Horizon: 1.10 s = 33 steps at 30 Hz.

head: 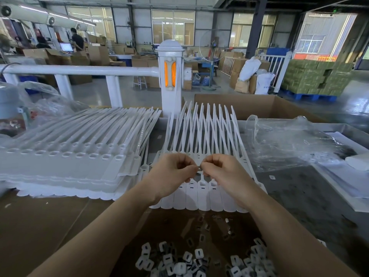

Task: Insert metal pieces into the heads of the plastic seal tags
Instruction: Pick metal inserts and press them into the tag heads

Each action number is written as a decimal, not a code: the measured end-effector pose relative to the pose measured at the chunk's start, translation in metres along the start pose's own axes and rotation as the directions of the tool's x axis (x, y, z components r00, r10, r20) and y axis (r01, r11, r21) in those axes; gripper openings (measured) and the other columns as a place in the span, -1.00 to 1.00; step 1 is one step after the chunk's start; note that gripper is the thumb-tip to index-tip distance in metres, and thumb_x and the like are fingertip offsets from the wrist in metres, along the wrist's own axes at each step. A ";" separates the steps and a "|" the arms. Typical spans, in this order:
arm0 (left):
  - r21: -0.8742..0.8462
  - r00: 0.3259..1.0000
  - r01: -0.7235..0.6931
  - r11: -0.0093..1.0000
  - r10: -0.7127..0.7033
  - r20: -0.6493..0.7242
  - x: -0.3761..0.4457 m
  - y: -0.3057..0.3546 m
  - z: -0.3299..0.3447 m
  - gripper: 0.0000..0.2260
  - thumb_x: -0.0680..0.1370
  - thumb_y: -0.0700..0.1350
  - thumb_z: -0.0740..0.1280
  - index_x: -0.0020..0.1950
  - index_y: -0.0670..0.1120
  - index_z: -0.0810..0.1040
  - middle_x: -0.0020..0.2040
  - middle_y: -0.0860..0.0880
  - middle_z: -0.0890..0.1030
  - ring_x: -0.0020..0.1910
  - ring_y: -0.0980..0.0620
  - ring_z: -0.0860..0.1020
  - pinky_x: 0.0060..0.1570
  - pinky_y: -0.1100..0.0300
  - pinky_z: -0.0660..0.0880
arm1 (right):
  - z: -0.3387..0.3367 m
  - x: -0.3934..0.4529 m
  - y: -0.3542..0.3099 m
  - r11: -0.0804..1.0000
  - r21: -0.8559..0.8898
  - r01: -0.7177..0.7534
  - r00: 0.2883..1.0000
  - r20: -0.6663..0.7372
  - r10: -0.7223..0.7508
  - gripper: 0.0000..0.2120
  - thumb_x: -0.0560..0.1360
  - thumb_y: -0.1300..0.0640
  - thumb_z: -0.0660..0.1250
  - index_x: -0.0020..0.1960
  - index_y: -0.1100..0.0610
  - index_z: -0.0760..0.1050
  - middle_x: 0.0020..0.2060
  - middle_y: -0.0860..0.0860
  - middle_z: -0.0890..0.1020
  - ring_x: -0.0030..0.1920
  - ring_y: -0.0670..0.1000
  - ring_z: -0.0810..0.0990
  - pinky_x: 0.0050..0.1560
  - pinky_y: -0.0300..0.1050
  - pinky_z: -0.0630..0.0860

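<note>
A joined strip of white plastic seal tags (203, 194) lies in front of me, heads near my hands and tails fanning away. My left hand (171, 174) and my right hand (223, 172) meet just above the heads, fingers curled. Between their fingertips sits a small metal piece (199, 168), pinched from both sides. Loose dark metal pieces (217, 224) are scattered on the cardboard below the strip. Nearer me lies a heap of small white plastic caps (191, 260).
A thick stack of tag strips (65, 164) fills the left of the bench. Crumpled clear plastic bags (295, 142) lie to the right, an open cardboard box (259, 106) behind. A white railing post (171, 76) stands beyond the bench.
</note>
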<state>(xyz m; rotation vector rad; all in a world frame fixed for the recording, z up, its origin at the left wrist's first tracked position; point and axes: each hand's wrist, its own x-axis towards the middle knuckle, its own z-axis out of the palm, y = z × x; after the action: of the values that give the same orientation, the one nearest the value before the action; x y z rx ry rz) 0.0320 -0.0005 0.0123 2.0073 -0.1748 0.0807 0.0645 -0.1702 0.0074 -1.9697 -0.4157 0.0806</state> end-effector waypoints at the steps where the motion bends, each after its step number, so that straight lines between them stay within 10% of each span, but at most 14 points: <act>1: 0.026 1.000 -0.002 1.000 0.002 -0.010 0.000 -0.001 0.001 -0.90 0.57 -0.16 0.36 -0.14 -0.07 0.62 -0.33 0.06 0.60 -0.34 0.20 0.51 -0.21 0.31 0.51 | 0.000 0.000 0.000 0.999 -0.037 0.001 1.000 -0.011 -0.001 -0.85 0.53 0.14 0.30 -0.16 0.00 0.62 -0.37 -0.07 0.62 -0.35 -0.18 0.55 -0.33 -0.37 0.49; 11: 0.395 1.000 -0.009 0.919 0.014 -0.010 0.000 -0.019 0.006 -0.81 0.47 -0.10 0.50 -0.20 0.17 0.57 -0.15 0.17 0.60 -0.16 0.22 0.57 -0.18 0.39 0.45 | 0.005 -0.004 0.004 0.890 -0.428 -0.156 0.988 -0.079 0.135 -0.88 0.52 0.02 0.35 -0.15 -0.01 0.62 -0.29 -0.11 0.65 -0.18 -0.06 0.62 0.16 0.16 0.54; 33: 0.629 0.934 -0.352 0.694 0.302 0.190 -0.002 -0.024 0.000 -0.83 0.58 0.01 0.34 0.14 0.14 0.64 0.01 0.13 0.54 -0.10 0.21 0.50 -0.08 0.21 0.55 | 0.006 -0.009 -0.008 0.858 -0.472 -0.203 0.978 -0.060 0.198 -0.84 0.49 0.05 0.39 -0.25 -0.09 0.50 -0.28 -0.17 0.57 -0.08 -0.01 0.59 0.22 0.21 0.49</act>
<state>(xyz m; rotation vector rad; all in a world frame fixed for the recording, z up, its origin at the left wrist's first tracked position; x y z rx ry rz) 0.0343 0.0095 -0.0095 2.6683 -0.6314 0.3409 0.0528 -0.1644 0.0107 -2.4999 -0.2325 0.1098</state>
